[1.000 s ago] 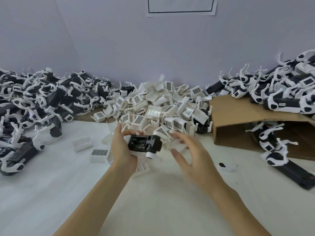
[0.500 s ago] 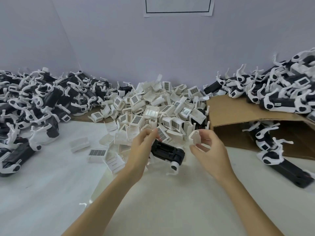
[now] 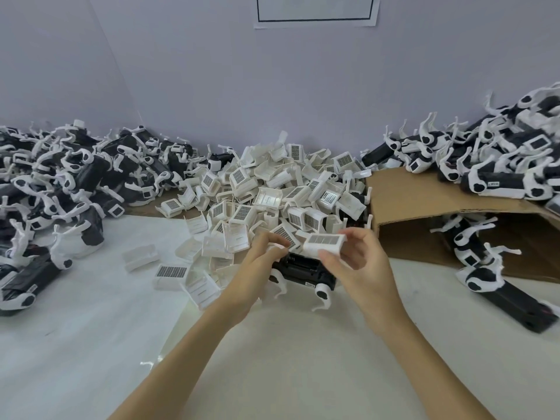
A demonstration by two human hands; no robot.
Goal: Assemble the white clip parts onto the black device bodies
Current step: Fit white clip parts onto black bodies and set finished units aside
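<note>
A black device body (image 3: 303,269) with white end pieces is held low over the table at centre, its open slotted side facing up. My left hand (image 3: 257,268) grips its left end with curled fingers. My right hand (image 3: 356,265) pinches a white clip part (image 3: 324,242) with a dark grid label, just above the body's right half. Whether the clip touches the body I cannot tell. Behind the hands lies a heap of loose white clip parts (image 3: 272,189).
A pile of black bodies with white fittings (image 3: 60,183) fills the left side. A flattened cardboard box (image 3: 424,201) at right carries more such bodies (image 3: 500,165); others lie under it (image 3: 497,283). Stray clips (image 3: 169,272) sit on the white table (image 3: 91,344).
My right hand has picked a white clip from the heap and brought it over the black body. My left hand has lowered the body and shifted it slightly right.
</note>
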